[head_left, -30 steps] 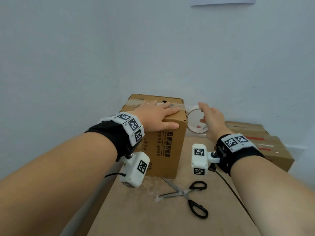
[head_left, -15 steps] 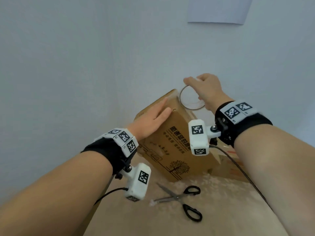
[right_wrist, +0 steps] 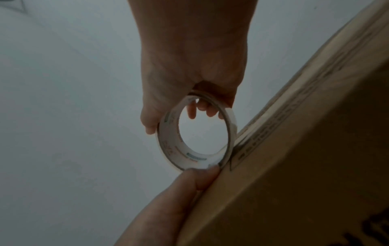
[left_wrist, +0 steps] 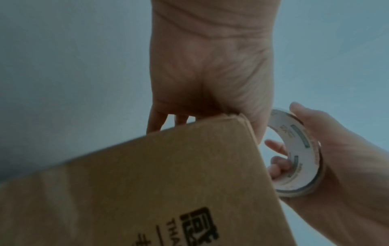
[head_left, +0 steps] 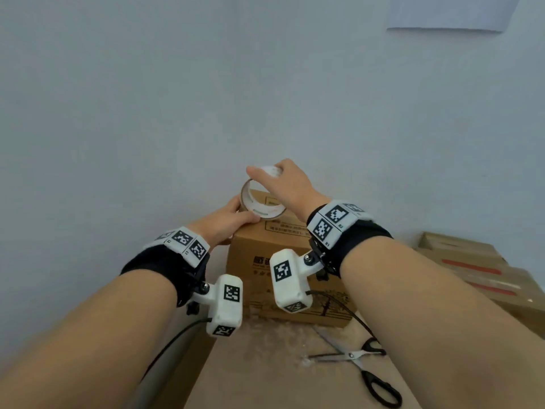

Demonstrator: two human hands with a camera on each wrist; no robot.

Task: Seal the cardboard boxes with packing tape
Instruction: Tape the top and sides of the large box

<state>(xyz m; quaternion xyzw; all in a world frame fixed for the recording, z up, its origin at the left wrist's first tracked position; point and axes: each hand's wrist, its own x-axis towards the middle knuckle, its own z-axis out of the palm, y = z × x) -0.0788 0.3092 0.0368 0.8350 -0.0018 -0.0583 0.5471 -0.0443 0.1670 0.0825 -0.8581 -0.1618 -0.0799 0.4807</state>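
Head view: the box (head_left: 290,261) is back down flat on the desk (head_left: 265,373) after I tipped it up a moment ago, and a fresh face with a printed label is on top. My left hand (head_left: 227,221) lies on the box's top left corner, thumb pressed against the bottom of the tape roll (head_left: 261,202). My right hand (head_left: 287,187) has swung the roll over from the box's right side and grips its top, fingers curled round it. The scissors (head_left: 361,367) lie open near the desk's front right; more boxes (head_left: 477,273) are stacked off to the right edge.

Left wrist view: my palm sits over the box corner, fingers straight down the far side, nothing clasped. The roll stands just right of that corner.

Right wrist view: fingers hooked through the core, thumb outside, so the hand is clamped on the roll. My left thumb (right_wrist: 202,178) pins the roll's lower rim at the box edge.

I reckon the next strip is about to start; whether the loose tape end is stuck down yet, I can't tell.
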